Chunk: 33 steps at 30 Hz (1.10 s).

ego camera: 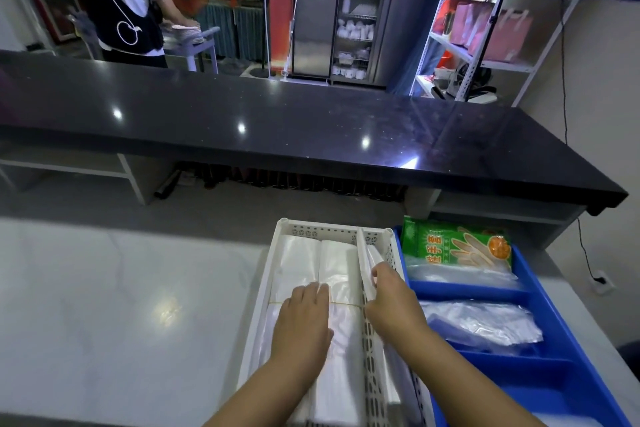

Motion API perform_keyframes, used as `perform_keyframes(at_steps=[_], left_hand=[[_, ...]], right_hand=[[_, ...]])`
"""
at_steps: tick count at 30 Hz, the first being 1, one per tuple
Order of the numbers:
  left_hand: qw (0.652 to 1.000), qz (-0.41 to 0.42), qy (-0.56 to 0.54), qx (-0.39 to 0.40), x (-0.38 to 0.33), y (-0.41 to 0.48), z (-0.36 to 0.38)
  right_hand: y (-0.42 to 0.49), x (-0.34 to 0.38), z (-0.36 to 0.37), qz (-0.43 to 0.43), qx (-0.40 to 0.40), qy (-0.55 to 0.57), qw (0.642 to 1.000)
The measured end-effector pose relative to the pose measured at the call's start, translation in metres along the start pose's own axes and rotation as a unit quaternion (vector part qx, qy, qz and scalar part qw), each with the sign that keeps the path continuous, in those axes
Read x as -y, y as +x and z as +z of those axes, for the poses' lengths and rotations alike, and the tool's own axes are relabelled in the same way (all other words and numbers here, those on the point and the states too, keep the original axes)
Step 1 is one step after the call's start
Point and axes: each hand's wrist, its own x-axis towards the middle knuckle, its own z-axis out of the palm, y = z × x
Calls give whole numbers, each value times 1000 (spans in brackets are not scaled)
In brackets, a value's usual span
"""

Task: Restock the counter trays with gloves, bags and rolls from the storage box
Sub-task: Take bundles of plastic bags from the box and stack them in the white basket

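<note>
A white perforated tray (325, 229) stands on the pale counter, split by a divider (363, 253). Its wide left part holds bundles of white plastic bags (311, 263) bound with a rubber band. My left hand (304, 319) lies flat on those bags, fingers together. My right hand (394, 302) is over the narrow right compartment, fingers pinching a thin white stack of bags (373, 258) that stands on edge against the divider. To the right, a blue tray (526, 291) holds a green pack of gloves (460, 244) and clear plastic bags (485, 322).
A dark glossy raised counter (277, 128) runs across behind the trays. The pale counter (121, 305) stretches to the left. A person in an apron (128, 0) stands beyond it. A steel cabinet (360, 17) and a white shelf rack (491, 28) are at the back.
</note>
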Motion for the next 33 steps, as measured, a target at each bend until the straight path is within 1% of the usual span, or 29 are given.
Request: perform_keyframes(at_steps=[1,3,5,10,12,15,17,19,22,24,26,28,30,33], left_hand=[[999,24,35,30,4,-1,1],[991,55,66,101,10,-4,8],[983,68,98,138,14,-5,13],[974,72,141,161,15,1,12],[973,70,145,163,16,0,10],[975,81,133,158,17,-2,6],[977,86,127,149,18,-2,0],[980,79,131,128,21,-3,-9],[988,51,132,54,18,-11,-19],[992,29,124,23,11,-20,-23],[993,5,120,2,5,-31,-25],[993,-24,112,-21,2,-45,-28],[993,-70,82,-46,0,-62,-31],[983,-154,24,-96,0,-89,-39]], right_hand=[[0,0,1,1,-2,3,1000],[-1,-1,4,1,-4,8,1000],[0,-1,6,-6,-11,6,1000],[1,2,11,-25,-9,-30,999],[1,4,16,-41,20,-56,997],[-1,3,22,-56,84,-106,989],[0,0,21,-58,89,-114,988],[3,-3,14,-72,63,-121,988],[7,-8,5,-137,25,-154,978],[8,-9,7,-192,27,-165,967],[6,-8,15,-234,46,-192,952],[5,-7,25,-245,59,-234,939],[4,-5,32,-254,35,-257,932],[-4,12,45,-321,-16,-220,921]])
